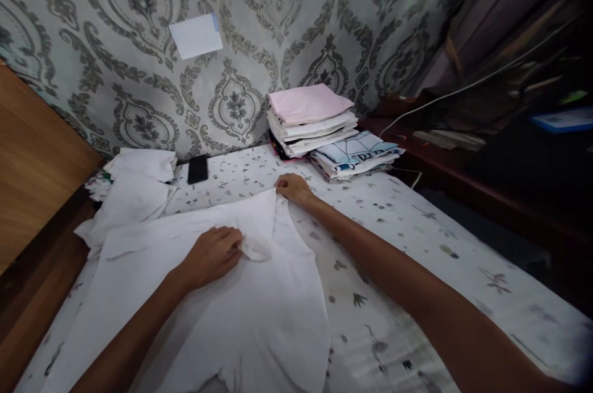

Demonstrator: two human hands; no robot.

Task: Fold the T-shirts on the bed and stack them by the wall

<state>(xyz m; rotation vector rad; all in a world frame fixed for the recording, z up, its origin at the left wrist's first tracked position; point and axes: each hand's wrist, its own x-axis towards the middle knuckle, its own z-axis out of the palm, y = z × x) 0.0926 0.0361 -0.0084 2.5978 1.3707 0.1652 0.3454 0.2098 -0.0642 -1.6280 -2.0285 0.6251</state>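
Observation:
A large white garment (pixel 259 312) lies spread over the patterned bed sheet (pixel 370 232); its exact kind I cannot tell. My right hand (pixel 293 188) pinches the garment's far corner, fingers pressed together. Nearer to me, my left hand (pixel 214 257) is closed on a bunched fold at its edge, with the fingertips partly hidden by the cloth. Between the two hands, a flap of the white cloth is folded over the rest.
Two stacks of folded cloth stand at the wall: one topped by a pink piece (pixel 310 104), the other by a blue-and-white piece (pixel 356 149). A black phone (pixel 197 169) lies beside a white cloth pile (pixel 139 173). A dark red wooden edge (pixel 445 170) runs along the right.

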